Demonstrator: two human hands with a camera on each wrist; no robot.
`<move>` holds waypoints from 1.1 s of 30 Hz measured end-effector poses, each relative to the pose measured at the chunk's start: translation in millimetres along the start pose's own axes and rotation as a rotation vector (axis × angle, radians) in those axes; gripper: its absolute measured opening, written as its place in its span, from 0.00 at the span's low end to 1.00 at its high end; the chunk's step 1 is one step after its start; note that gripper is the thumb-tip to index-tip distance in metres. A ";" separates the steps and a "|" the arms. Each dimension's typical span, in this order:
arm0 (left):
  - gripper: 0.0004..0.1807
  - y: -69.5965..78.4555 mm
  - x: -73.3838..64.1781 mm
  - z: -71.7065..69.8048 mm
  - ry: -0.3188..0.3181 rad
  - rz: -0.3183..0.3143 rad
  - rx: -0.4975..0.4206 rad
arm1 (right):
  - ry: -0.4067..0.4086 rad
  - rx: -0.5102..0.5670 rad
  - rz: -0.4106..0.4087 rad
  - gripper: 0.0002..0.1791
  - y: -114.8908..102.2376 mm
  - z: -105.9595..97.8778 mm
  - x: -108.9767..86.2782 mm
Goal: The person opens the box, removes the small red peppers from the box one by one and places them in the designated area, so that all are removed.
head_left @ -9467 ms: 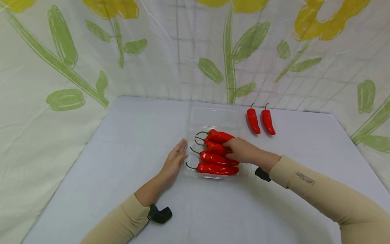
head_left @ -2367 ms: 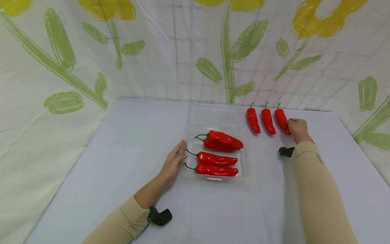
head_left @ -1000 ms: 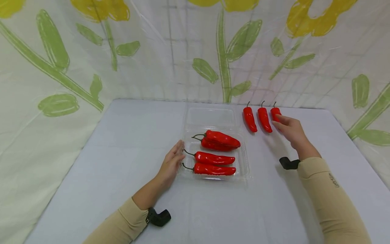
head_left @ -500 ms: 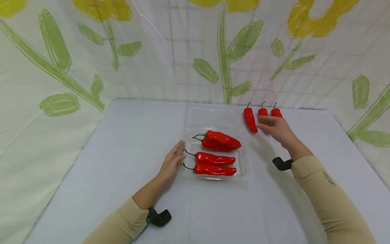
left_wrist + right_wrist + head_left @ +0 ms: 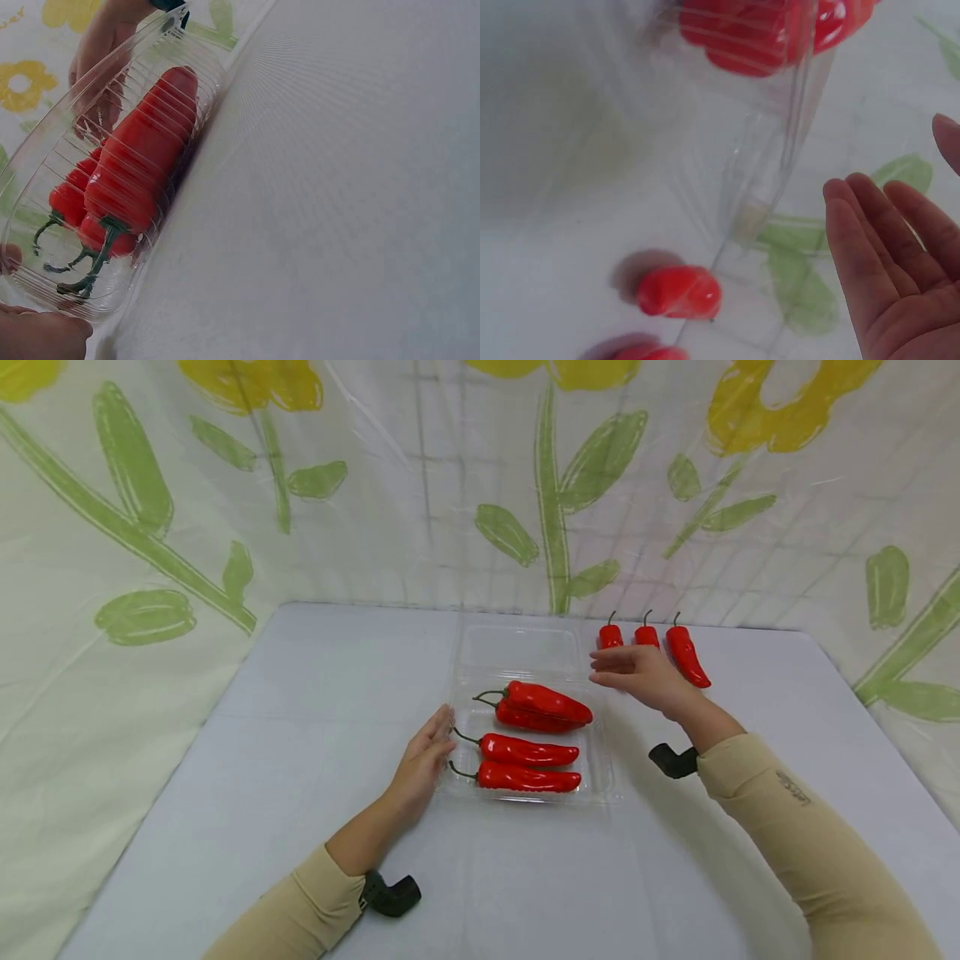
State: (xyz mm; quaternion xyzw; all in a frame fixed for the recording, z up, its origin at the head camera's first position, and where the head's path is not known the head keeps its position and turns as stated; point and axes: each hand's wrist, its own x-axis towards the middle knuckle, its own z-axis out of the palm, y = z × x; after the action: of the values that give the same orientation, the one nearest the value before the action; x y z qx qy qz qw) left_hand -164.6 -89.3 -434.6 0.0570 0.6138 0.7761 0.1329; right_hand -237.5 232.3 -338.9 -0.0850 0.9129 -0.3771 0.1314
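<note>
A clear plastic clamshell container (image 5: pixel 603 760) lies with its lid (image 5: pixel 520 647) folded back. Several red peppers with green stems lie in it: two pressed together at the back (image 5: pixel 543 703), a separate pepper (image 5: pixel 528 749) and the front pepper (image 5: pixel 528 777). My left hand (image 5: pixel 422 760) rests along the container's left side, fingers extended. My right hand (image 5: pixel 645 675), fingers straight and holding nothing, hovers by the container's back right corner. It partly hides the left loose pepper (image 5: pixel 611 636) and the middle one (image 5: pixel 647 636). The right wrist view shows this open palm (image 5: pixel 907 277) apart from the container wall.
A third loose pepper (image 5: pixel 687 656) lies at the right end of the row near the table's back edge. The white table (image 5: pixel 300 735) stretches out around the container. Behind it hangs a curtain (image 5: pixel 375 543) with painted flowers.
Earlier my right hand gripped a pepper in the container, then set it third in the row at the back. It has since let go and swept left over the row. The left hand stays put.
</note>
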 end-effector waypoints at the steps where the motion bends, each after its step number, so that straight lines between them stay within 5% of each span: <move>1: 0.33 -0.1 0.1 -0.1 -0.001 0.000 -0.002 | -0.009 -0.009 -0.007 0.28 -2.5 1.3 1.1; 11: 0.32 -0.7 0.7 -0.6 -0.014 0.002 0.006 | -0.087 -0.052 -0.079 0.25 -24.1 15.7 4.5; 19: 0.32 -1.0 1.4 -1.4 -0.010 0.001 0.003 | -0.173 -0.114 -0.062 0.21 -41.8 31.5 5.0; 33: 0.33 -0.9 1.2 -2.0 -0.006 0.002 0.012 | -0.204 -0.274 -0.097 0.20 -55.4 54.1 8.2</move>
State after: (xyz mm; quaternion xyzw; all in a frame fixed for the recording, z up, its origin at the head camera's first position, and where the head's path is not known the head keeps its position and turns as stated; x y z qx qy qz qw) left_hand -166.1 -90.7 -436.1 0.0610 0.6178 0.7725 0.1336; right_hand -225.8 155.4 -337.7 -0.1838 0.9324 -0.2444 0.1924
